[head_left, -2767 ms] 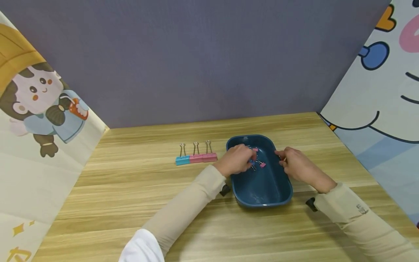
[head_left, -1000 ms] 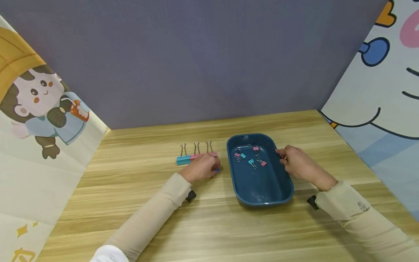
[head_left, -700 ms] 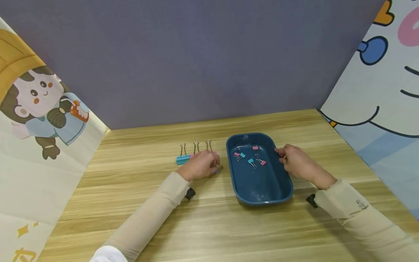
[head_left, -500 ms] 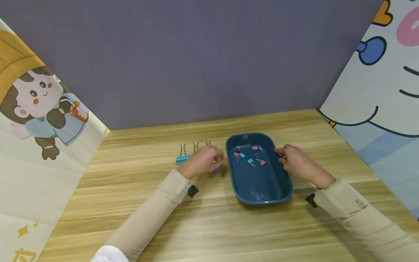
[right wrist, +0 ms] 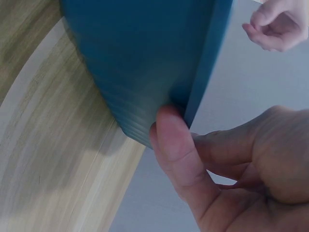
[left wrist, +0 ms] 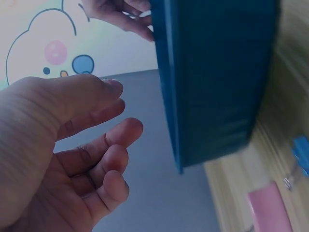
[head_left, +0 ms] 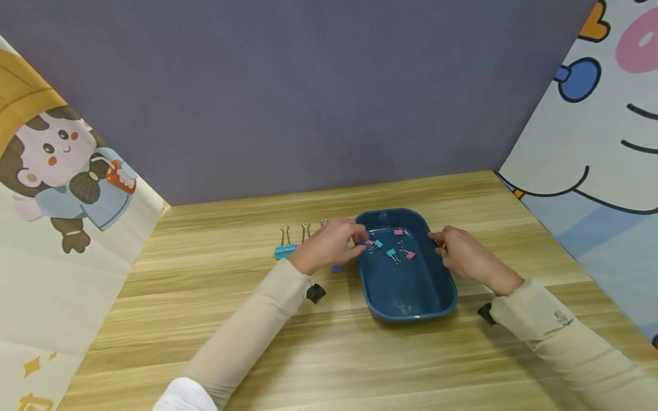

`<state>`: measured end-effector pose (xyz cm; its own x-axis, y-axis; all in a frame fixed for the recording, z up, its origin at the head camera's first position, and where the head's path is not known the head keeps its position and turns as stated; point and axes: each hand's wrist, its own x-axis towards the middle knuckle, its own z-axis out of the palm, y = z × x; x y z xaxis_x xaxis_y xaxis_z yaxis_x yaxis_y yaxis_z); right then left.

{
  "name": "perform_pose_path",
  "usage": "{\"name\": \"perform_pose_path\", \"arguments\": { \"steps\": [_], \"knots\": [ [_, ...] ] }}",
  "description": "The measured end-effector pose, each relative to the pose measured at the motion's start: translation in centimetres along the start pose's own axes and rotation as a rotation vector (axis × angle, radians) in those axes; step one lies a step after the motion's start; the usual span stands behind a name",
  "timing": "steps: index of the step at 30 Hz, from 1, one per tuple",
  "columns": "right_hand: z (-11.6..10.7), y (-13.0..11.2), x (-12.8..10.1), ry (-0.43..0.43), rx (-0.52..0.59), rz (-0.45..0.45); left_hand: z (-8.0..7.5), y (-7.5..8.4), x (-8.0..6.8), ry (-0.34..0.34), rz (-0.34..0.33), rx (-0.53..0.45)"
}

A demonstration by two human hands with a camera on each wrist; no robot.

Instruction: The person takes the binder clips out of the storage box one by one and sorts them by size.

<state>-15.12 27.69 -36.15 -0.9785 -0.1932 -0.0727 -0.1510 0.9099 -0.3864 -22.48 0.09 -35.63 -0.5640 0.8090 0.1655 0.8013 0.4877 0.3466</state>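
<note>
Spanning wooden table point(head_left: 360, 365), purple wall point(head_left: 308, 85), cartoon panels point(head_left: 56, 188)

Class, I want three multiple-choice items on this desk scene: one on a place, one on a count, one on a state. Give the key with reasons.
1. Where does the tray sit relative to the row of clips on the table?
A. To its right
B. To its left
C. On top of it

2. How many small clips lie in the tray?
A. One
B. Five
C. Ten

3. What is the left hand holding?
A. A pen
B. The tray's far rim
C. Nothing

Key: 1 A, the tray stands right of the row in the head view. 2 B, three pink and two teal show in the tray. 3 C, the left wrist view shows relaxed, empty fingers; the right hand has its thumb on the tray's side.
</note>
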Motion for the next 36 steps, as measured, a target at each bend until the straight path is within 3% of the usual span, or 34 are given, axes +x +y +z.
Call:
{"name": "perform_pose_path", "arguments": {
  "steps": [10, 15, 20, 25, 36],
  "knots": [
    [0.0, 0.1, -0.1, -0.012, 0.024, 0.01, -0.9, 2.6, 2.4, 0.008, 0.03, -0.02],
    [-0.1, 0.0, 0.0, 0.005, -0.019, -0.016, -0.9, 3.6, 3.8, 0.024, 0.026, -0.041],
    [-0.1, -0.1, 0.1, 0.003, -0.045, -0.022, -0.1, 4.3, 5.7, 0.033, -0.008, -0.071],
    [-0.1, -0.1, 0.0, -0.011, -0.048, -0.011, 1.0, 4.8, 7.1, -0.003, -0.07, -0.129],
    [-0.4, -0.1, -0.1, -0.044, -0.001, 0.023, 3.3, 4.6, 8.3, -0.096, -0.217, -0.134]
  ]
}}
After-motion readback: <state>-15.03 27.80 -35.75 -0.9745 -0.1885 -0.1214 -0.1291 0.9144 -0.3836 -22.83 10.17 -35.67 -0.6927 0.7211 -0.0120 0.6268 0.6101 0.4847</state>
